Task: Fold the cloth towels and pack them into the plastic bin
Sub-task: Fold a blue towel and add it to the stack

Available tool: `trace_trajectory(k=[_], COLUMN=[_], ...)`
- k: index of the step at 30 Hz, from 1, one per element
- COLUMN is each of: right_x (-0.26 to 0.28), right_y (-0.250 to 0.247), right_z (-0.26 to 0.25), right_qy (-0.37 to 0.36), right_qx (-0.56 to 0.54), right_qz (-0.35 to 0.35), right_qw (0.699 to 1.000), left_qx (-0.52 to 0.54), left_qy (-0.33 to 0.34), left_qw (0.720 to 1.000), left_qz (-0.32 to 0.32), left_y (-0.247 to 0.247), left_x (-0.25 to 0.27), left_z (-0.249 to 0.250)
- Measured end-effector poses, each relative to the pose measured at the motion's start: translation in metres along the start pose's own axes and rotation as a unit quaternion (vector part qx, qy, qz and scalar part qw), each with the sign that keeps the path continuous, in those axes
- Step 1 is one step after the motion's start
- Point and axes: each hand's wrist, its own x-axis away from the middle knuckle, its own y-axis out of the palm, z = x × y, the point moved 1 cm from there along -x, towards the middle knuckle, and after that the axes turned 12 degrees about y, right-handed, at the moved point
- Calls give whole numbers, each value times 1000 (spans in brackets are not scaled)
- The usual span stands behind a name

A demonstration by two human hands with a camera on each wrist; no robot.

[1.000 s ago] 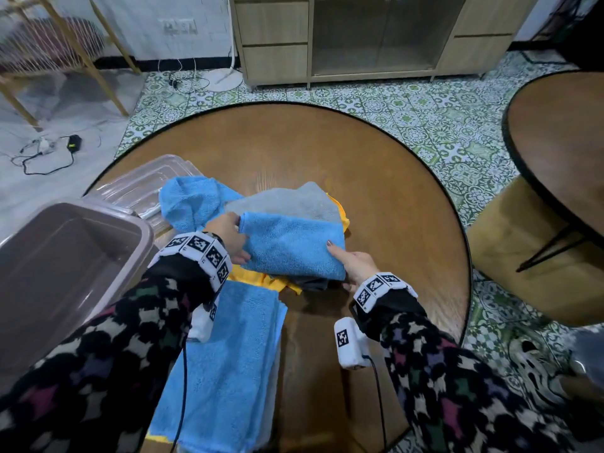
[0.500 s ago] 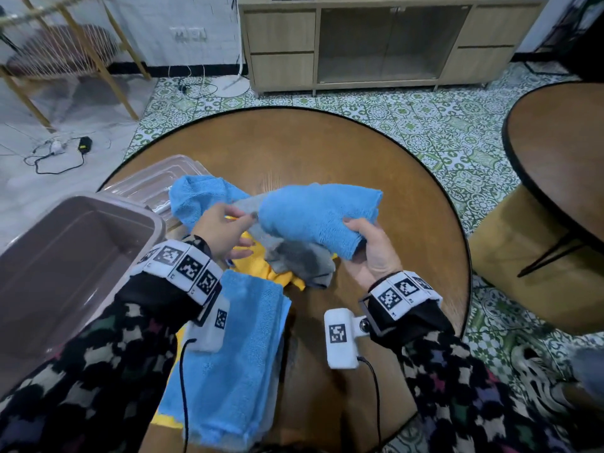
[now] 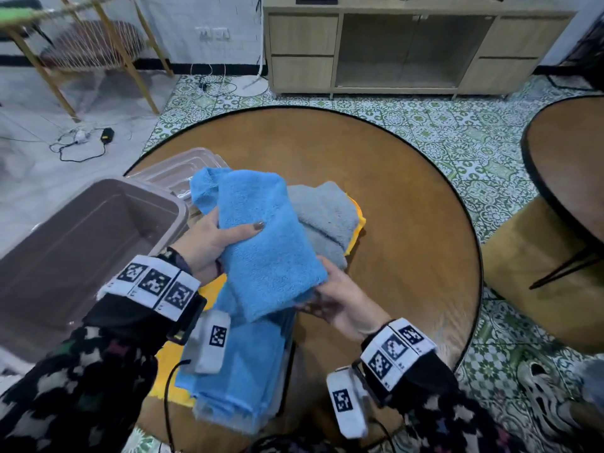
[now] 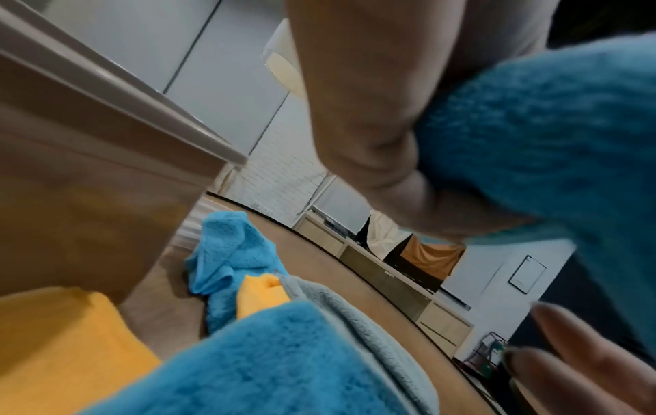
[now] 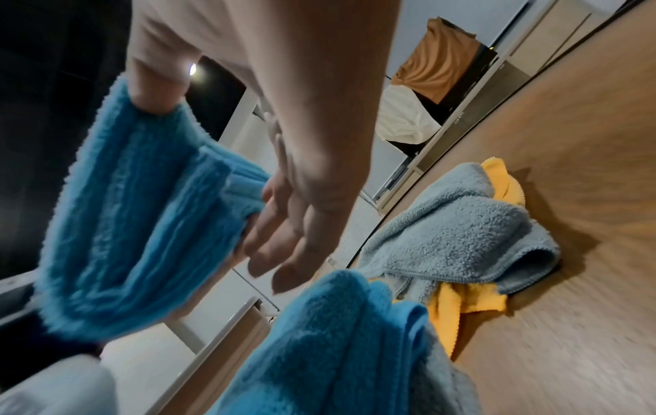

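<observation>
The folded blue towel (image 3: 271,250) was held up in the air over the round worktop (image 3: 408,223), just beside the plastic bin (image 3: 81,243), and its long side ran from far-left to near-right. The left hand (image 3: 212,243) gripped its left edge with the thumb curled on top, and the right hand (image 3: 340,299) held its near corner from below with fingers loosely bent. Only the right wrist view showed the grey towel (image 5: 461,238) lying crumpled on a yellow towel (image 5: 465,306).
</observation>
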Motion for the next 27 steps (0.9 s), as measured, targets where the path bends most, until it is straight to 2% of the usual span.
trace_trajectory(k=[3,6,9,13,17,20,22,24,25,27], right_x=[-2,-3,-5,-13,-24,-28,-26,-24,-23,-24], right_y=[1,7,21,35,35,35,34,33,32,30], right_z=[-3,-3,3,17,38,46,42,36,35,37], right_qy=[35,76,93,80,130,140,116,86,78,80], right_qx=[-7,-19,57,82,119,125,137,191,223,284], right_qz=[-27,-58,21,102,176,188,185,187,186,201], right_qw=[999,995,994,988,969,964,966,960,954,934], left_qx=[-5,-53,-58,-60,-210,-269,-378,-512,-559,-640], left_qy=[-29,-64,-85,-105,-151,-136,-87,-28,-22,-53], left_qw=[999,991,986,989,964,951,916,847,813,734], left_qz=[-39,-106,-134,-89,-66,-68,-96,-138,-163,-224], left_y=[-9,-14,-17,-17,-25,-23,-24,-23,-19,-14], left_x=[13,28,37,43,56,61,62,65,68,72], left_z=[-4,-6,-6,-13,-24,-23,-19,-12,-9,-14])
